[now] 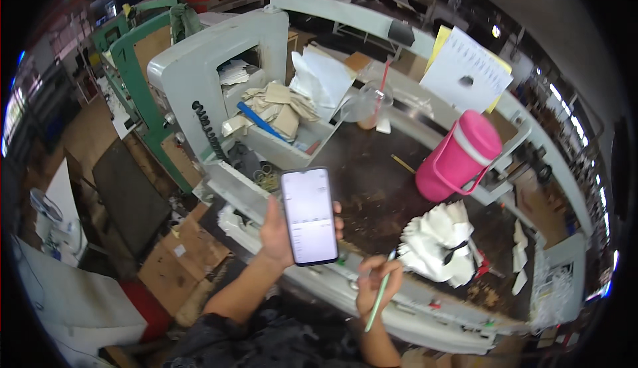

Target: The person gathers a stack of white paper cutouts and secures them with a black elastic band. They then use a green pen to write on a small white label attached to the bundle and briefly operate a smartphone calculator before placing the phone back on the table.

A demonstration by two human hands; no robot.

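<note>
A smartphone (pixel 309 216) with a lit, mostly white screen lies upright in my left hand (pixel 275 230). The thumb rests along its left edge and fingertips show at its right edge. My right hand (pixel 379 284), just right of the phone and a little lower, pinches a thin pale green pen (pixel 379 293) that slants across the fingers. Right of that hand, a bundle of white cut pieces (pixel 440 243) sits on the dark worktop (pixel 362 198) of a machine. Behind the bundle stands a pink drink jug (pixel 458 157) with a handle.
A clear plastic cup (pixel 373 105) with a red straw stands at the back. Left of it, a tray (pixel 302 150) holds beige scraps and a blue strip (pixel 261 121). Written sheets (pixel 466 69) hang on the machine's rail. Flattened cardboard (pixel 183 252) covers the floor at left.
</note>
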